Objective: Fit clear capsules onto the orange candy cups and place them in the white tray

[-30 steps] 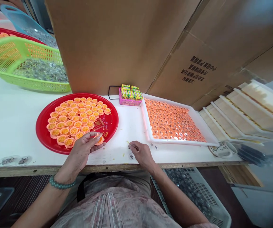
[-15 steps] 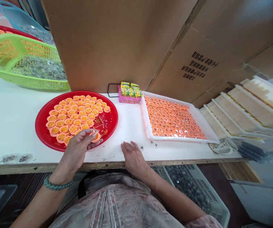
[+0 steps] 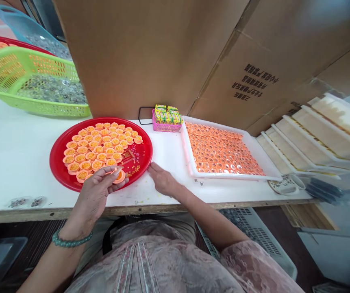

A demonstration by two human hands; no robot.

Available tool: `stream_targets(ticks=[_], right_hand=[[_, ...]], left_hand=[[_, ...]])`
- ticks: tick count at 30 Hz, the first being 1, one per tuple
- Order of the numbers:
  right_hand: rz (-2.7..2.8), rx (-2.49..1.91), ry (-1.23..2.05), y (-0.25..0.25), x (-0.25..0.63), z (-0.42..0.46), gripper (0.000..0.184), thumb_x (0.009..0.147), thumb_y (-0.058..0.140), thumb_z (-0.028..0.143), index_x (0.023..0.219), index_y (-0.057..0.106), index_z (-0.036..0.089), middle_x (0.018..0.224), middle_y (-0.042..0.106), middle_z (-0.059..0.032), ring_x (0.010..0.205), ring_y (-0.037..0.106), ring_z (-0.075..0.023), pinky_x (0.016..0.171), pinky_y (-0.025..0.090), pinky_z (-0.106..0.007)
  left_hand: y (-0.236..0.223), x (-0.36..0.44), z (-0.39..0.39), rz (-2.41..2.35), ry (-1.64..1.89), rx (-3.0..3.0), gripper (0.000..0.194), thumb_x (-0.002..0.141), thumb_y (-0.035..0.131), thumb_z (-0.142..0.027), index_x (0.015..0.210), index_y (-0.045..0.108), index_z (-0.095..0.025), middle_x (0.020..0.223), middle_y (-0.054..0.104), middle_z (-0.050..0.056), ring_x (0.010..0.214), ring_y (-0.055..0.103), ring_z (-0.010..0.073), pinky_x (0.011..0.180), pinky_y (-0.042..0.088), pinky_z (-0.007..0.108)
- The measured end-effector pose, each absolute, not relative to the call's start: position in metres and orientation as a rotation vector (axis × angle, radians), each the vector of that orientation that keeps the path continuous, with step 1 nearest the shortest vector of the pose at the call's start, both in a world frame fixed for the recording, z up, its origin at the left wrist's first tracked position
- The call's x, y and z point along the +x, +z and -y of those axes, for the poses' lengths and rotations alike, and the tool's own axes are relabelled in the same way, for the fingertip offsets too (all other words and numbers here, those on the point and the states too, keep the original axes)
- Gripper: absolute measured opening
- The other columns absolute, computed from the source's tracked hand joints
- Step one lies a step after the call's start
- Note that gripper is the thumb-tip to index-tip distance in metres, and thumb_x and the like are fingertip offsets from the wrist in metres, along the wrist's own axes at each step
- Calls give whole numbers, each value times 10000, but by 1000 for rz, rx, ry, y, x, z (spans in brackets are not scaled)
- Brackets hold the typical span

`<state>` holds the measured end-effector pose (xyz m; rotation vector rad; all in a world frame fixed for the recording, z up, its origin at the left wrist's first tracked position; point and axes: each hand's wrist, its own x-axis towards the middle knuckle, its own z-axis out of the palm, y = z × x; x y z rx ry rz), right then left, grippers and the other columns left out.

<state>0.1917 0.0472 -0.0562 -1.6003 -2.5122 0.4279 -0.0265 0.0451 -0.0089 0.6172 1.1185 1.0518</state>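
My left hand (image 3: 101, 183) pinches a small orange plastic cup (image 3: 119, 176) between thumb and fingers, over the front edge of a round red tray (image 3: 57, 162). Many similar orange cups (image 3: 96, 165) with yellow-orange bits inside cover the tray's left and middle. Loose yellow bits (image 3: 134, 168) lie on its bare right part. My right hand (image 3: 162, 181) rests low on the white table just right of the tray, fingers stretched out, its fingertips near the red rim. I see nothing held in it, though its palm side is hidden.
A white tray (image 3: 190, 156) of orange pieces stands at right, beside a pink basket (image 3: 166, 127) of small yellow-green packets. Cardboard (image 3: 150, 53) walls the back. A green basket (image 3: 40, 106) holds clear pieces at far left. Stacked white trays (image 3: 296, 138) and a mug (image 3: 296, 183) stand right.
My right hand has moved left and forward across the table, toward the red tray's rim. My left hand still holds the orange cup, nearly in the same place.
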Motion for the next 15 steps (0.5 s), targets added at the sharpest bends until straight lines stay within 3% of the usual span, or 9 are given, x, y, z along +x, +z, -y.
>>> stream_targets(ticks=[6,10,13,15], right_hand=[[2464,-1397,684,-31,173,27,451,918,338,139,1364,383,95,1396,435,-135,1305,389,-162,1070,368,-306],[2352,-1737,571,-18,178,44,381,931,345,175,1274,453,52,1238,557,-184,1165,527,-220,972,446,-344],[2419,-1757,555,-20,170,49,299,929,382,211,1160,521,83,1079,628,-148,1016,595,-216,871,486,-318],[2465,-1647,555,-22,168,50,279,923,400,208,1148,529,105,1083,629,-126,1013,588,-195,873,473,-289]], left_hand=[[-12,-27,-45,-1106,1039,610,339,608,795,-288,867,613,-168,789,669,9,739,670,181,713,556,277],[-14,-21,-45,-1068,1000,627,333,613,794,-299,859,610,-171,734,667,10,749,671,189,734,554,285],[-17,-17,-44,-1049,975,636,333,617,791,-301,863,605,-174,731,677,17,742,674,189,737,550,274],[-19,-16,-44,-1052,969,623,338,610,793,-299,864,608,-174,755,683,20,746,677,193,733,551,263]])
